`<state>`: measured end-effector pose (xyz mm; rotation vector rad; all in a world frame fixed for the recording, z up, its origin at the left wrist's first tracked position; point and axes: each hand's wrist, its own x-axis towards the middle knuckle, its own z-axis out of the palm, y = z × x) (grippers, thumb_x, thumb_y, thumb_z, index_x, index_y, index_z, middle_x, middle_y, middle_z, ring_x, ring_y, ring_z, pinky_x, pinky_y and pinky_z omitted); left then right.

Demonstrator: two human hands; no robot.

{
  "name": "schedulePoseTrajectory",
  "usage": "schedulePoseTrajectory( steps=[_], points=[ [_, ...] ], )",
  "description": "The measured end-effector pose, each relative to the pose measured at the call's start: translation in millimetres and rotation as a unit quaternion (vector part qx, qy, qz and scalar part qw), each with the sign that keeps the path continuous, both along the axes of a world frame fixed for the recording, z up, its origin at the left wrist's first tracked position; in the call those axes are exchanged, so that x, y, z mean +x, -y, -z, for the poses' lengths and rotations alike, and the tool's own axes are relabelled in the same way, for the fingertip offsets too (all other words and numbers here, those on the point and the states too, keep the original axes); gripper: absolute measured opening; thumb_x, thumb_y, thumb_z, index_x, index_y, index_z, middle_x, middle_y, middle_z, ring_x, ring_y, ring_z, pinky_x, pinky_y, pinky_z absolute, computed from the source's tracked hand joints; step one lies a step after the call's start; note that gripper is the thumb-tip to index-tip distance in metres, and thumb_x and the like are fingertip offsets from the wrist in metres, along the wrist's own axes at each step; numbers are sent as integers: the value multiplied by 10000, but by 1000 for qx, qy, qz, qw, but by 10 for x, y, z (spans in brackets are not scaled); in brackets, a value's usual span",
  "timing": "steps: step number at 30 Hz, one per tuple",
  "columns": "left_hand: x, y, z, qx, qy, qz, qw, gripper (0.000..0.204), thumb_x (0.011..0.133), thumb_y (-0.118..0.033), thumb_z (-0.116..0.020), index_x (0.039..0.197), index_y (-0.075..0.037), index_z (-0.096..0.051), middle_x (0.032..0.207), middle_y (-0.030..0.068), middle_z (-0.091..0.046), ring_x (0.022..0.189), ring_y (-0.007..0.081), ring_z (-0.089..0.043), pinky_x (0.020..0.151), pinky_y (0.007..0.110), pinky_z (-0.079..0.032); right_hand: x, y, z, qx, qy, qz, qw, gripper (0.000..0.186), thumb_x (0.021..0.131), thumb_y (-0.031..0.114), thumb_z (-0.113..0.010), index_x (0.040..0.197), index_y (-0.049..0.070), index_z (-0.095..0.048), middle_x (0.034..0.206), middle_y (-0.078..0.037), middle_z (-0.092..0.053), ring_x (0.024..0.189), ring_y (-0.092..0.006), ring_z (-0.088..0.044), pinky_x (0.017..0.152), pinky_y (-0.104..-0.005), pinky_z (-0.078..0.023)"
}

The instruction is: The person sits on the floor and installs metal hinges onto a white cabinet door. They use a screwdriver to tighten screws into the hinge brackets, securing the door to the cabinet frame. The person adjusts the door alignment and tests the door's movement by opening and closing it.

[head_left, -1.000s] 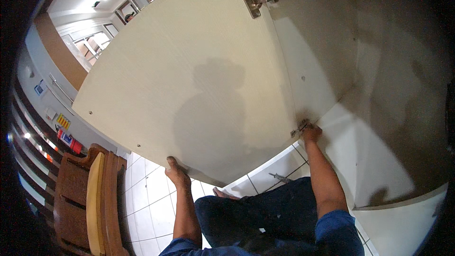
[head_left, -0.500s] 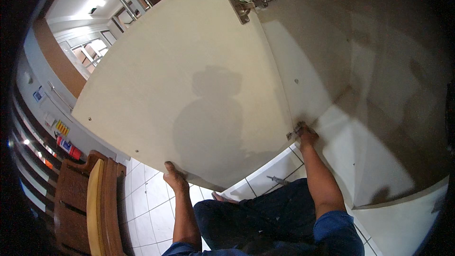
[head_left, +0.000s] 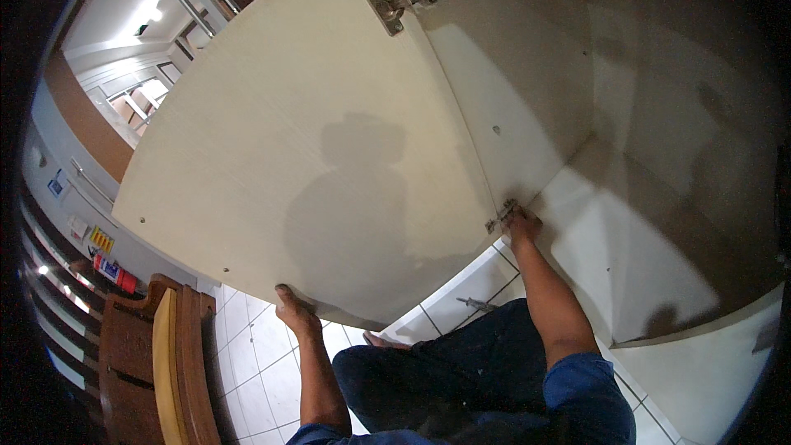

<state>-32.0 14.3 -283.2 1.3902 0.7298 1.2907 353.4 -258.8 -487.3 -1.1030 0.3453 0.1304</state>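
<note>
A large cream cabinet door [head_left: 247, 140] stands open in front of me, with my shadow across it. My left hand [head_left: 298, 313] is closed on the door's bottom edge, its thumb on the inner face and its fingers hidden behind. At the door's lower right corner is a metal hinge [head_left: 493, 224]. My right hand [head_left: 524, 226] is closed at this hinge, fingertips on its cabinet side; part of the hinge is hidden by them. Higher up, a second metal hinge [head_left: 386, 11] joins the door to the cabinet's side wall [head_left: 503, 82].
A tool with a thin shaft, perhaps a screwdriver [head_left: 476, 304], lies near my knee. The cabinet's floor [head_left: 597, 231] spreads out at right. A wooden bench [head_left: 124, 363] is at lower left, a red fire extinguisher [head_left: 114, 272] beyond it. White tiles [head_left: 255, 346] cover the floor.
The door, hinges and cabinet appear slightly further left and higher in the view. Both hands keep their places, and a little more of the lower hinge shows beside my right hand.
</note>
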Motion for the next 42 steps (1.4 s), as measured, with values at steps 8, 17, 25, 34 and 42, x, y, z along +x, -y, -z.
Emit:
schedulePoseTrajectory(
  steps=[8, 17, 25, 34, 42],
  points=[
    [34, 111, -58, 7, 7, -3, 1000, 776, 793, -572, -661, 1104, 117, -485, 956, 145, -576, 846, 226, -579, 717, 364, -485, 126, -77, 208, -140, 20, -3, 990, 159, 888, 117, -600, 850, -27, -657, 699, -72, -633, 536, -138, -569, 448, -289, -457],
    [-15, 15, -17, -6, 28, -13, 1000, 746, 817, -528, -659, 1140, 118, -474, 1030, 171, -582, 906, 258, -582, 778, 386, -483, -43, -67, -138, 58, 0, 41, 997, 183, 896, 145, -607, 812, -11, -650, 651, -69, -618, 495, -140, -553, 426, -293, -442],
    [6, -20, 3, -2, 22, 6, 1000, 746, 812, -524, -668, 1146, 115, -477, 1051, 170, -578, 927, 263, -578, 804, 397, -479, 21, -56, -10, -99, 60, 49, 992, 212, 895, 179, -616, 791, -4, -642, 663, -70, -625, 496, -144, -561, 438, -302, -453],
    [79, 15, -2, 9, 19, 10, 1000, 784, 805, -559, -653, 1152, 120, -471, 1055, 168, -576, 938, 261, -578, 814, 400, -480, 303, -71, 582, -121, 58, 25, 991, 152, 867, 130, -622, 836, -17, -646, 743, -72, -644, 538, -152, -580, 478, -305, -490],
    [172, 162, -90, 59, 7, -63, 996, 811, 786, -721, -531, 1006, 60, -527, 754, 65, -504, 606, 160, -474, 503, 308, -382, 73, -32, 177, -24, 35, -10, 999, 162, 854, 136, -611, 770, 0, -636, 702, -62, -630, 566, -155, -586, 478, -313, -480]
  ],
)
